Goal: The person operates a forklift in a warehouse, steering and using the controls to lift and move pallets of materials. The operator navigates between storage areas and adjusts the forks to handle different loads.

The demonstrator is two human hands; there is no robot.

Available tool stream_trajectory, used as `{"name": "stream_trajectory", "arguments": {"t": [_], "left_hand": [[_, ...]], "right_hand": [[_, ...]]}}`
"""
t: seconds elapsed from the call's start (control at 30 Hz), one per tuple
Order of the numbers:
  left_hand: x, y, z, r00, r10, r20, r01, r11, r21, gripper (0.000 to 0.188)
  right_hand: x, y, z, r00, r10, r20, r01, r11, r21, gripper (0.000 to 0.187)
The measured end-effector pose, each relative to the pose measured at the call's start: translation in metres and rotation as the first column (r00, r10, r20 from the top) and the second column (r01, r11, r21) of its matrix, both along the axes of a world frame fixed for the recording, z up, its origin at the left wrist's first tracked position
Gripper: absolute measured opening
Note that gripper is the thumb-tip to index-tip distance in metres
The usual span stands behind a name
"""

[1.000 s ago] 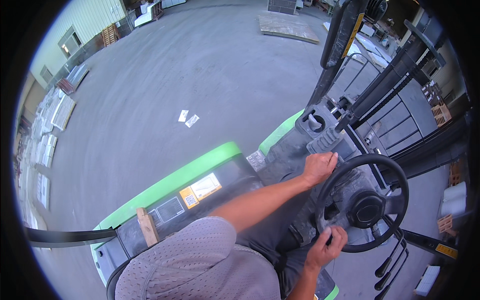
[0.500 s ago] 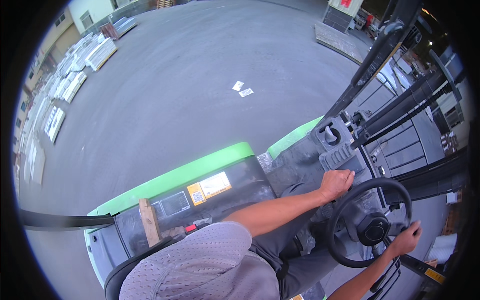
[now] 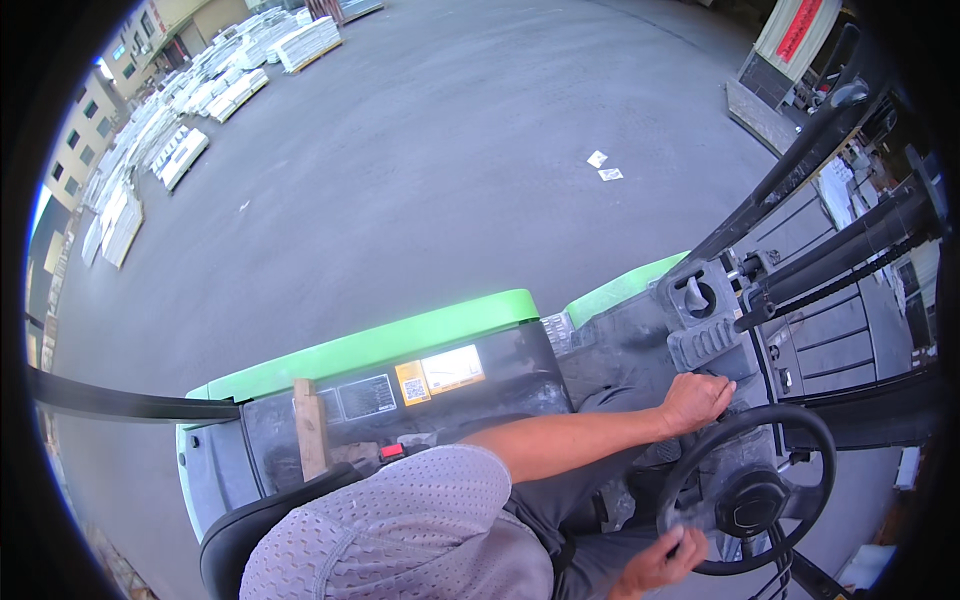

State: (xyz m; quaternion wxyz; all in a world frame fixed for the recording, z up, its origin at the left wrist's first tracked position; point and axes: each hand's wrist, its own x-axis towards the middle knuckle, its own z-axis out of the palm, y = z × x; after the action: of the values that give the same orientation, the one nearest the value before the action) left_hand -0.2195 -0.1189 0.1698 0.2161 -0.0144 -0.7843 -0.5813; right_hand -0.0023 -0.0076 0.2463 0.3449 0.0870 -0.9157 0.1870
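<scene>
A black steering wheel [image 3: 752, 508] stands at the lower right. My right hand [image 3: 662, 562] is at the near left part of its rim, fingers curled around it and slightly blurred. Above the rim, my left hand [image 3: 697, 402] is closed in a fist beside the grey dashboard [image 3: 705, 345]. What those left fingers hold, if anything, is hidden. My left forearm crosses over my dark trousers, and a grey perforated sleeve covers the upper arm.
Beside me runs a green-edged black cover [image 3: 530, 365] with a wood block [image 3: 310, 430] on it. Dark mast bars [image 3: 840, 250] rise at the right. Two papers [image 3: 604, 166] lie on the grey ground. Stacked pale slabs [image 3: 180, 155] line the far left.
My right hand has moved from the far right of the wheel rim round to its near left. Ground papers and slabs have shifted right in view. My left hand stays by the dashboard.
</scene>
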Motion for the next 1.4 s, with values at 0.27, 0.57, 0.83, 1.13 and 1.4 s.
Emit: {"name": "stream_trajectory", "arguments": {"t": [0.27, 0.57, 0.83, 1.13, 1.4], "left_hand": [[-0.083, 0.008, -0.015, 1.0, -0.007, -0.007, 0.007, 1.0, 0.03, 0.038], [0.005, 0.01, 0.004, 0.993, -0.031, 0.11, 0.034, 0.999, -0.022, 0.041], [-0.031, 0.023, 0.005, 0.997, -0.063, 0.037, 0.064, 0.997, -0.049, 0.04], [-0.024, 0.011, 0.011, 0.998, -0.04, 0.037, 0.041, 0.999, -0.021, 0.04], [-0.049, 0.036, 0.015, 0.989, -0.137, 0.063, 0.15, 0.923, -0.354, 0.043]], "right_hand": [[-0.171, 0.127, 0.081, 0.737, -0.674, 0.05, 0.653, 0.691, -0.311, 0.033], [-0.186, -0.016, 0.066, 0.999, -0.012, -0.052, 0.006, 0.994, -0.11, 0.022], [-0.05, -0.005, 0.025, 0.993, 0.09, 0.083, -0.084, 0.994, -0.074, 0.013], [-0.001, 0.055, 0.033, 0.961, -0.276, 0.032, 0.278, 0.953, -0.123, 0.029], [-0.014, 0.063, 0.017, 0.961, -0.276, 0.0, 0.275, 0.957, -0.094, 0.021]]}}
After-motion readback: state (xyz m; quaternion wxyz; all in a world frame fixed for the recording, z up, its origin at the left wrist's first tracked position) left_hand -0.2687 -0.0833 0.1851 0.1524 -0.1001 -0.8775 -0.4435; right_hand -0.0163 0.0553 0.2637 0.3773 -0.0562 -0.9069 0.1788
